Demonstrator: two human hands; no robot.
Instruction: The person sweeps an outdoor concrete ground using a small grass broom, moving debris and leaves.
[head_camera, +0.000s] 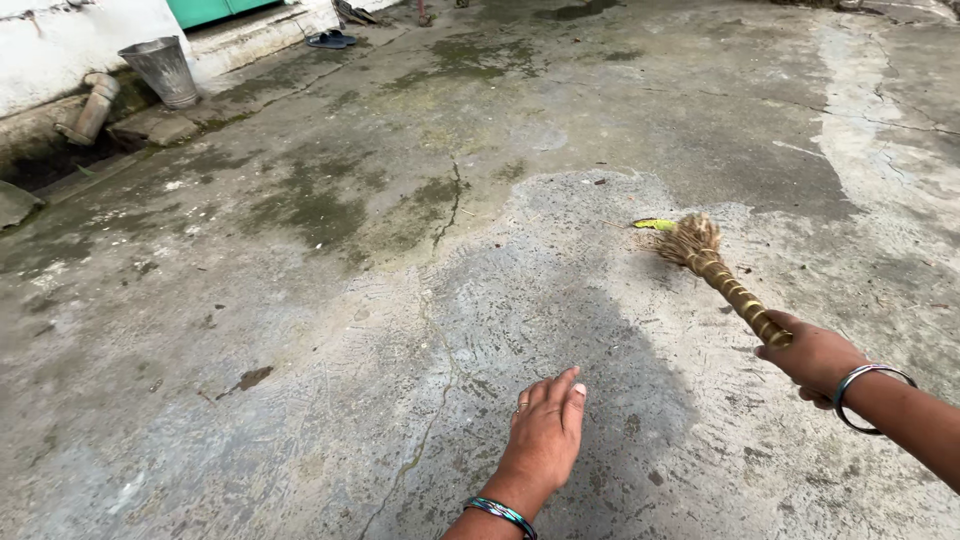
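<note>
My right hand (815, 356) grips the handle end of a short straw broom (712, 267) bound with yellow bands. Its bristle head rests on the concrete floor (400, 300) beside a yellow-green leaf (655, 224). My left hand (547, 432) hovers flat and palm down over the concrete at lower centre, fingers together, holding nothing. It wears a ring and a blue-green bangle. A metal bangle circles my right wrist.
A metal bucket (160, 70) stands at the far left by a white wall, next to a pipe end (90, 108) and a dark drain channel. A pair of sandals (330, 39) lies near a step at the back. Cracks and mossy patches mark the floor.
</note>
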